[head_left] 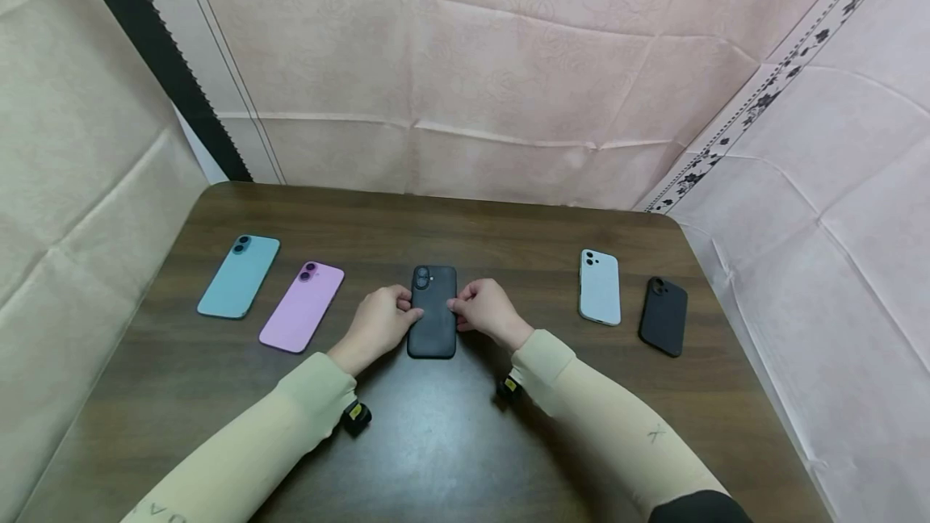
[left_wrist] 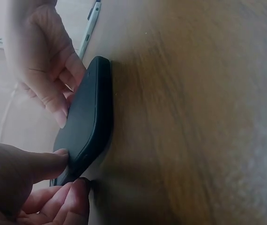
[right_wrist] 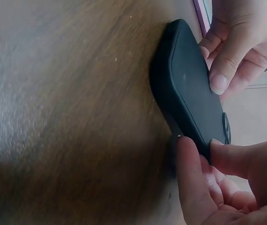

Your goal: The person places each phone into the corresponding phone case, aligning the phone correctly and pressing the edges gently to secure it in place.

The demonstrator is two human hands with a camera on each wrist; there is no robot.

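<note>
A black phone [head_left: 433, 317] lies back up near the middle of the table, its camera bump at the far left corner. My left hand [head_left: 383, 320] pinches its left long edge, thumb on the back and fingers curled at the side. Across from it, my right hand [head_left: 492, 311] grips the right edge the same way. In the left wrist view the phone [left_wrist: 84, 115] shows its rounded near end close to the wood. The right wrist view has both thumbs on the flat back of the phone [right_wrist: 192, 79]. Its underside is hidden.
To the left lie a light blue phone [head_left: 238, 277] and a lilac phone [head_left: 301, 307]. A pale blue phone [head_left: 599, 286] and another black phone [head_left: 663, 316] lie to the right. Pale cloth [head_left: 465, 79] hangs behind the wooden table [head_left: 436, 458] and at both sides.
</note>
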